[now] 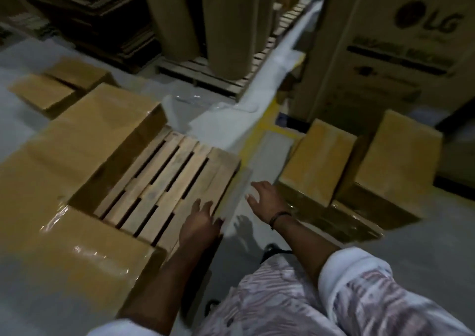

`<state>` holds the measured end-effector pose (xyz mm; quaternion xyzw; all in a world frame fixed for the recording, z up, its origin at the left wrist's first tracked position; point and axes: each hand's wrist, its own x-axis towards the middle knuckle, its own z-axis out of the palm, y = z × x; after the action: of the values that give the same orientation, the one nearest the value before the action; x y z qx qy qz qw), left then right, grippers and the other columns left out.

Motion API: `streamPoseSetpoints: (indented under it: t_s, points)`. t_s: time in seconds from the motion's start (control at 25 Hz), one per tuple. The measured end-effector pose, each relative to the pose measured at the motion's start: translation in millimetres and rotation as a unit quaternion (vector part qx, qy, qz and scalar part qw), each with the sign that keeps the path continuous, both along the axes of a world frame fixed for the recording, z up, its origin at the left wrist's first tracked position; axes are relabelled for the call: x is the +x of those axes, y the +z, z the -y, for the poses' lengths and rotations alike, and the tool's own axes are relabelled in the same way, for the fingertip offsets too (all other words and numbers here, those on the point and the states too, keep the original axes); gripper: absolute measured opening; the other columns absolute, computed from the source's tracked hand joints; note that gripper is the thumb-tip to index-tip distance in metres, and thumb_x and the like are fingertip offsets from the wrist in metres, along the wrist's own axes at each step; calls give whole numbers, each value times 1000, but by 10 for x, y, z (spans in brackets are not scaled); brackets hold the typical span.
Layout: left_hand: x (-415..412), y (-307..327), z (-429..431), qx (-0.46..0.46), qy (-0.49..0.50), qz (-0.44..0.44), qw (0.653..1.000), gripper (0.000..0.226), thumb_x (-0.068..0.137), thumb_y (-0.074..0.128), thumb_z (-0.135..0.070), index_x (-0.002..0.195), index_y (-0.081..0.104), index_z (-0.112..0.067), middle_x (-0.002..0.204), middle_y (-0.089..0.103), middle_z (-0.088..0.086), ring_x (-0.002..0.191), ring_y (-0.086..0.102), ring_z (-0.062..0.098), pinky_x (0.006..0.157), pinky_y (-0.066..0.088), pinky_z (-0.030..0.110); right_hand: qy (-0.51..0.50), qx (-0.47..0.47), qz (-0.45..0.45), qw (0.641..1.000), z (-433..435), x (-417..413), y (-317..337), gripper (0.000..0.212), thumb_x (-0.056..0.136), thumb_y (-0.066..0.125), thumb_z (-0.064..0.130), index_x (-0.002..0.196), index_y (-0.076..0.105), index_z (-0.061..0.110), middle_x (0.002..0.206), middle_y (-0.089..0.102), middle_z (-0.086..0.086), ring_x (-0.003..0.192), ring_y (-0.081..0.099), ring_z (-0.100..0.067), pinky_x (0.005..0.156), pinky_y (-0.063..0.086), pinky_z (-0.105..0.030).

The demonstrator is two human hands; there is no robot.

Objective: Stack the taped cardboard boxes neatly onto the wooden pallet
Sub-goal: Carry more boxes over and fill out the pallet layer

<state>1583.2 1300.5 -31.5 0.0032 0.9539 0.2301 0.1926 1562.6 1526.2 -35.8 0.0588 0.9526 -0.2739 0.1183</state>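
A wooden pallet (169, 181) lies on the grey floor in the middle of the view. Taped cardboard boxes stand on its left part: a large one (97, 130) at the back and another (84, 256) at the front left. Two more taped boxes, one (318, 161) beside the other (395, 166), stand on the floor to the right of the pallet. My left hand (200, 220) hangs over the pallet's near right corner with fingers spread, holding nothing. My right hand (264, 199) is open above the floor, just left of the nearer floor box.
Two small boxes (59, 86) lie on the floor at the far left. Behind stand tall cardboard rolls (231, 22) on another pallet, flat cardboard stacks (90, 9), and a large printed carton (401, 42) at the right. Yellow floor marking (259, 132) runs past the pallet.
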Motion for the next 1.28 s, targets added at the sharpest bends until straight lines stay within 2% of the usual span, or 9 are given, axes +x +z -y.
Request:
streamPoseSetpoints:
  t_s: [0.2,0.32,0.52,0.64,0.76,0.92,1.08,1.2,1.28]
  points:
    - [-376,-31,-701,2,-105,-10,994,70,95,54,-60,150,48,-17,158,39,13,124,60,33,93,51,39,-136,-43,29,989,-827,-86,-141,47,98,51,47,131,60,14,137,56,-12,132,47,-34,107,41,-42]
    - [-699,-71,-1230,10,-146,-6,989,69,95,57,-59,146,53,-13,149,50,13,120,62,32,92,51,38,-162,-32,34,986,-1357,-215,-196,51,100,52,43,143,52,17,145,49,-10,132,45,-33,109,39,-42]
    - [-1258,-60,-2438,32,-188,3,982,60,99,60,-50,148,50,-15,149,49,5,116,64,20,90,44,27,-194,-3,40,980,-2508,-577,-240,52,99,51,46,145,49,22,146,49,-6,132,46,-30,107,41,-42]
    - [-1554,-61,-3206,36,-229,7,973,60,100,58,-52,148,50,-18,151,49,3,123,59,19,95,44,28,-226,13,31,974,-3226,-668,-152,53,100,50,45,147,47,21,148,47,-7,134,43,-31,107,41,-41]
    - [-1720,-18,-3850,57,-259,32,964,60,99,59,-53,148,50,-19,150,48,3,117,62,18,92,47,29,-274,23,36,961,-3806,-586,-87,52,100,50,43,146,48,19,145,49,-8,130,45,-32,103,44,-40]
    - [-1886,-33,-4434,59,-329,51,941,56,98,59,-52,146,51,-24,151,46,1,110,66,19,91,54,36,-350,30,45,935,-4229,-386,-83,48,100,50,40,144,50,19,143,51,-8,128,47,-32,101,44,-39]
    - [-2126,-67,-4843,47,-387,62,919,55,99,57,-53,145,51,-25,147,48,1,98,67,15,88,55,32,-427,41,64,901,-4407,-203,-55,48,100,50,39,143,51,20,143,51,-9,128,48,-31,102,44,-40]
    - [-2299,-143,-5199,64,-437,70,895,55,101,59,-46,147,50,-18,151,44,3,111,62,17,94,45,25,-468,53,69,879,-4562,-124,-116,48,99,49,40,143,51,20,142,52,-8,127,49,-29,102,44,-38]
    - [-2400,-214,-5408,56,-438,77,894,54,100,59,-48,145,51,-19,149,46,2,108,62,15,91,46,26,-481,53,74,872,-4700,-120,-196,48,99,50,40,142,51,20,143,52,-7,126,49,-29,101,44,-37]
